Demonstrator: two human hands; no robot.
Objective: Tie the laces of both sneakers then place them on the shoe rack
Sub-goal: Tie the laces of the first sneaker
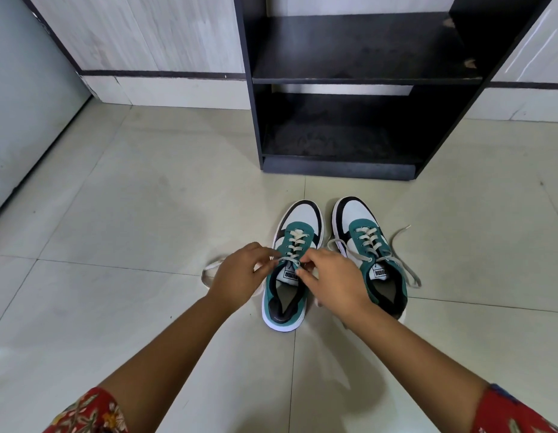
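Rack (362, 79) at 12 o'clock, both shelves bare; nothing placed yet. Both sneakers stand side by side on the floor just short of it, toes to 12, heels to 6, long axes roughly parallel. Right sneaker (369, 254) untied, laces trailing. Left sneaker (294, 264): you're mid-tie, left hand (240, 273) and right hand (334, 279) each pinching a lace end. Early stage.
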